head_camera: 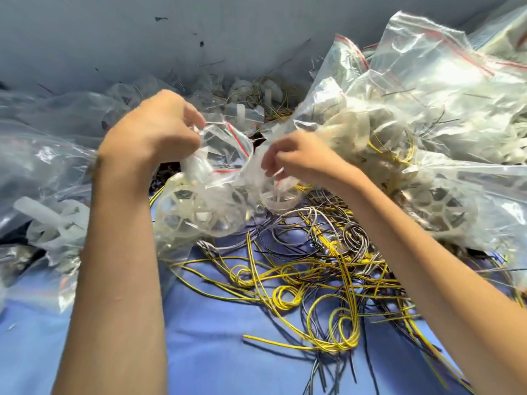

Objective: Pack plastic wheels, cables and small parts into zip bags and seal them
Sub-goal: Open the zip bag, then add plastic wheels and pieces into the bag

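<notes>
A clear zip bag [219,163] with a red line along its mouth hangs between my hands in the middle of the view. My left hand [154,129] pinches the bag's mouth at its upper left edge. My right hand [296,161] pinches the opposite edge, fingers curled round the plastic. Inside the bag's lower part lies a translucent white plastic wheel [196,212] with spokes. A second wheel [281,199] sits just below my right hand; whether it is in the bag I cannot tell. Loose yellow, black and grey cables [313,280] lie tangled on the blue cloth [216,354] below.
Large filled zip bags [427,115] of wheels and cables pile up at the right. More clear bags [42,172] with white plastic parts lie at the left. Small parts and wires [256,101] sit at the back against a grey wall [142,38].
</notes>
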